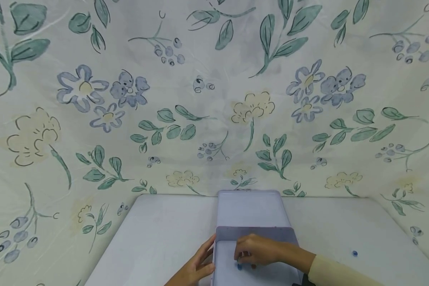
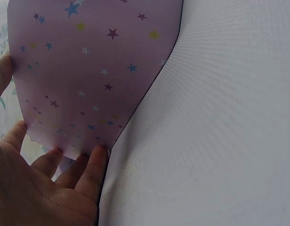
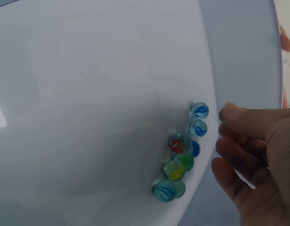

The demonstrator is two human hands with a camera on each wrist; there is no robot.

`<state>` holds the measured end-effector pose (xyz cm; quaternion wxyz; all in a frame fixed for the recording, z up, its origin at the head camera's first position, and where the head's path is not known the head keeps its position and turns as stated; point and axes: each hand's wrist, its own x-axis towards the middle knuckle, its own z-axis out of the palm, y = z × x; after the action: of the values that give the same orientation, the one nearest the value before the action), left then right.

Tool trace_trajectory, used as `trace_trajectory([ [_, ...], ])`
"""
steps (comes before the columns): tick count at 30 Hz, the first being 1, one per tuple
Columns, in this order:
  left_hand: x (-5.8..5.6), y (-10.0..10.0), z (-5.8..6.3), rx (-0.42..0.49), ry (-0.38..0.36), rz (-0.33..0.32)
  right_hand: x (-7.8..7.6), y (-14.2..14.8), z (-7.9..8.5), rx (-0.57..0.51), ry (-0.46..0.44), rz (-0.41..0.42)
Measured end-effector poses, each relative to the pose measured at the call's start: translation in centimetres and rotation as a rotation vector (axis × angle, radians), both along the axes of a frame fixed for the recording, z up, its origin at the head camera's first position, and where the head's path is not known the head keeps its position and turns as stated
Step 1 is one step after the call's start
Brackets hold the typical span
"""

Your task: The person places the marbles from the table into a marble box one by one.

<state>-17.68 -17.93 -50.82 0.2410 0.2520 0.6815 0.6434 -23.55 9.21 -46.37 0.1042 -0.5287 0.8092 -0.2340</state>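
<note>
An opened lilac case (image 1: 219,262) has a raised inner wall and a pale inside. Against its left side rests my left hand (image 1: 196,264); the left wrist view shows fingertips touching the star-printed pink outer face (image 2: 93,70). Inside the case is my right hand (image 1: 259,250), its fingers loosely bent. In the right wrist view the hand (image 3: 258,150) is beside a cluster of glass marbles, with no marble visible between thumb and fingers. Nearest is a blue-swirled marble (image 3: 200,110); a red one (image 3: 180,143) and a yellow-green one (image 3: 174,170) lie farther along.
A lone blue marble (image 1: 355,253) lies on the white table (image 1: 157,238), right of the case. The case's lilac back panel (image 1: 250,208) reaches the floral cloth (image 1: 214,99) behind the table. A pale sleeve (image 1: 336,272) covers the right forearm.
</note>
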Motion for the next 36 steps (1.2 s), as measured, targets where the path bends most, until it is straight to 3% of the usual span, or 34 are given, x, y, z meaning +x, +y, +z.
trace_trajectory([
  [12,0.04,-0.01,0.28,-0.006,-0.019,0.000,0.13,-0.09,-0.41,0.037,0.008,0.002],
  [19,0.06,0.10,0.26,-0.017,0.023,0.008,0.06,-0.07,-0.51,0.075,-0.033,-0.062],
  [24,0.05,0.21,0.23,-0.020,0.017,0.019,0.11,-0.05,-0.62,0.118,-0.012,-0.093],
  [36,0.26,0.26,0.35,-0.022,0.015,0.029,0.11,-0.06,-0.85,0.123,-0.009,-0.082],
])
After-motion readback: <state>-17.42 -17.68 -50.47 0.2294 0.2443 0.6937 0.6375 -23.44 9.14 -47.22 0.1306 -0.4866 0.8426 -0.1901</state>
